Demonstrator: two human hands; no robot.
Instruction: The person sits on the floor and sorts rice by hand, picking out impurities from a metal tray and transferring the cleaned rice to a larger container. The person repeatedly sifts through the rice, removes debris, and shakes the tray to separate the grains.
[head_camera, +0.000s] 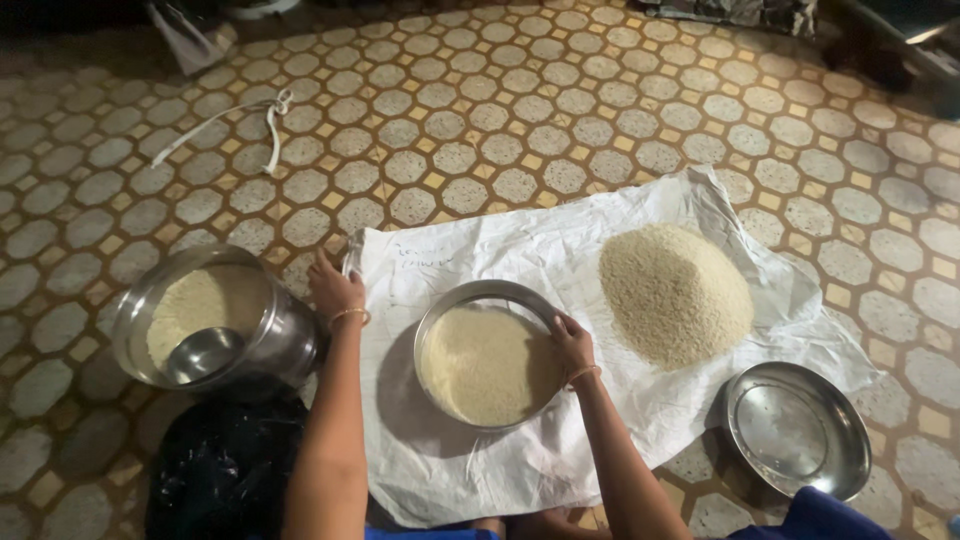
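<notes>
A round steel sieve (440, 310) holding pale grain rests on a white sheet (470, 245) spread over the tiled floor. My right hand (572, 340) grips the sieve's right rim. My left hand (333, 288) lies flat on the sheet's left edge, fingers together, beside a steel pot (285, 345) tipped on its side. The pot holds grain and a small steel bowl (203, 353). A heap of pale grain (675, 292) sits on the sheet to the right of the sieve.
An empty steel plate (797, 430) lies at the sheet's lower right corner. A dark cloth (225, 470) is bunched below the pot. A white cord (235, 115) lies on the floor at the far left.
</notes>
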